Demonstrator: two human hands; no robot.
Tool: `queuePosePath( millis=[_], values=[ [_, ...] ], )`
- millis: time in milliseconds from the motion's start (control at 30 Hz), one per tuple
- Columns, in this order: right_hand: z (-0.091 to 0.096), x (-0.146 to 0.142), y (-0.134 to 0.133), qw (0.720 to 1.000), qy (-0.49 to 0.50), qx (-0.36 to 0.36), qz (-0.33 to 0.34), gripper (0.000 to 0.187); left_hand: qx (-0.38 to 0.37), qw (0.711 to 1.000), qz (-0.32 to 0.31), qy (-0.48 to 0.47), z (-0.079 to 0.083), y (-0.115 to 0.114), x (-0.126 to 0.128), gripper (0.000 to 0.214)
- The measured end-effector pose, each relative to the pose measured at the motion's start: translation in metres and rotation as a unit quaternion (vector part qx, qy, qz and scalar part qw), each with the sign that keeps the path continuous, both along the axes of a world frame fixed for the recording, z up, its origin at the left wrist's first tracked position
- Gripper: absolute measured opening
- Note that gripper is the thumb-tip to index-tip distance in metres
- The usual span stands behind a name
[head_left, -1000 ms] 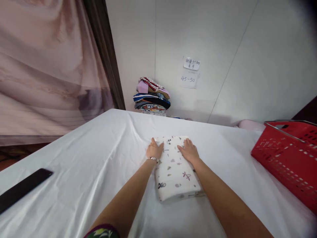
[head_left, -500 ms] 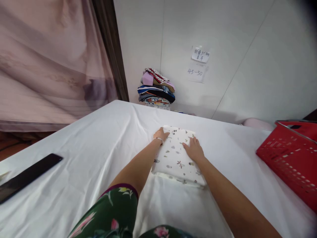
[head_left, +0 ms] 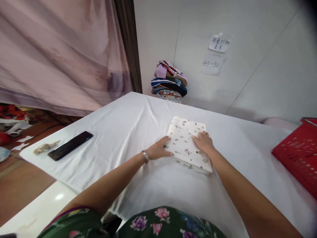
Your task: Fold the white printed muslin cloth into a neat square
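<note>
A folded white cloth (head_left: 184,142) printed with small grey, brown and green motifs lies as a flat, layered rectangle on the white-covered table (head_left: 119,132). My left hand (head_left: 158,149) is at its near left edge, fingers stretched out and thumb apart, touching the side. Across from it, my right hand (head_left: 204,142) rests on the cloth's right edge with its fingers extended. Both hands look open. The undersides of the fingers are hidden.
A red perforated basket (head_left: 297,152) stands at the right. On the left are a black phone-like slab (head_left: 70,145) and a small brownish bundle (head_left: 46,147). Folded fabrics (head_left: 169,82) are stacked by the wall at the back. A pink curtain (head_left: 61,49) hangs at left.
My left hand has slid from the cloth's far left corner toward its near left edge. My right hand stays on the right edge. The view has turned left.
</note>
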State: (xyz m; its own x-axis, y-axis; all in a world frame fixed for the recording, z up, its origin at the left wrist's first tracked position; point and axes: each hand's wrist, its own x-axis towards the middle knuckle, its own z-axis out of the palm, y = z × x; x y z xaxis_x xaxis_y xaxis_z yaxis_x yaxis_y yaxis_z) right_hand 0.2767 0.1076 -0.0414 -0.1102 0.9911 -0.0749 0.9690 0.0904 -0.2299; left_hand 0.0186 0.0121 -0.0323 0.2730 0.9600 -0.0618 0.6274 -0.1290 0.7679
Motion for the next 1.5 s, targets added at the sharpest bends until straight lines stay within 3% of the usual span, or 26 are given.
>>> queuePosePath(
  millis=[100,200,300,433,600,767,900,1033,1133,1200,1333,1400,1500],
  values=[
    [0.001,-0.006,-0.040,0.996,0.000,0.017,0.085,0.062,0.061,0.996,-0.012,0.066,-0.008,-0.024,0.002,0.072],
    [-0.006,-0.010,-0.080,0.986,-0.009,0.032,0.166,0.065,0.137,0.982,0.014,0.132,-0.020,-0.029,0.008,0.059],
    [-0.012,-0.011,-0.099,0.982,-0.022,0.055,0.178,0.068,0.183,0.962,0.022,0.199,-0.029,-0.027,0.011,0.058],
    [-0.010,-0.013,-0.101,0.985,-0.012,0.057,0.163,0.067,0.209,0.947,0.025,0.244,-0.032,-0.027,0.008,0.055],
    [-0.004,-0.015,-0.101,0.984,0.055,0.061,0.161,0.062,0.274,0.920,0.037,0.277,-0.021,-0.038,0.016,0.056],
    [0.004,0.000,-0.091,0.973,0.190,0.068,0.109,0.043,0.345,0.887,-0.066,0.298,-0.009,-0.046,0.046,0.064],
    [-0.003,0.023,-0.074,0.973,0.213,0.095,0.000,0.050,0.357,0.875,-0.116,0.306,-0.012,-0.033,0.068,0.066],
    [-0.017,0.033,-0.071,0.975,0.216,0.056,-0.023,0.053,0.341,0.878,-0.136,0.307,-0.017,-0.020,0.076,0.063],
    [-0.017,0.027,-0.087,0.969,0.235,0.074,-0.012,0.043,0.343,0.878,-0.132,0.307,-0.015,-0.011,0.056,0.060],
    [-0.011,0.017,-0.104,0.960,0.269,0.056,0.054,0.029,0.342,0.880,-0.102,0.314,-0.012,-0.003,0.025,0.055],
    [0.001,0.000,-0.130,0.909,0.364,-0.040,0.200,0.020,0.293,0.883,0.039,0.364,-0.005,0.012,-0.049,0.051],
    [0.004,0.000,-0.128,0.893,0.416,-0.022,0.172,0.020,0.263,0.896,0.080,0.348,-0.003,0.012,-0.073,0.052],
    [0.008,0.015,-0.104,0.869,0.492,0.034,0.037,0.024,0.236,0.923,0.141,0.270,0.000,0.000,-0.077,0.043]
  ],
)
